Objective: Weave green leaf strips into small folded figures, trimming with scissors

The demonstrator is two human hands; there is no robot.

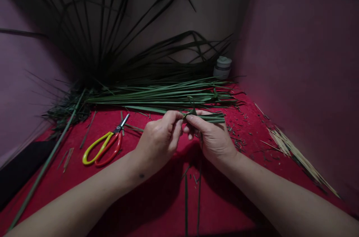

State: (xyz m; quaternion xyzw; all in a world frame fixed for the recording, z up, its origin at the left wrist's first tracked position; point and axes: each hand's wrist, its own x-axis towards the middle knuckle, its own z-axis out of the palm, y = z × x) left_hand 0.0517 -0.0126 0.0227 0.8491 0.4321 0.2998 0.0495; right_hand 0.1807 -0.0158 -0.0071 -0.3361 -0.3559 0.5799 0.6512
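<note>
Both hands meet near the middle of the view, over a red cloth. Fingers of my left hand (162,132) pinch a green leaf piece at its left end. My right hand (214,134) grips the same folded green leaf piece (211,118), its thumb on top and the cut strip ends sticking out to the right. A small folded point rises between the two hands. Thin strips hang down below them toward the front edge. The exact fold under my fingertips is too small to make out.
Scissors (105,149) with yellow and red handles lie left of my hands. Long green leaves (157,95) spread behind them, with a white container (222,67) at the back. Thin pale sticks (300,156) lie at the right. Leaf scraps dot the red cloth (157,211).
</note>
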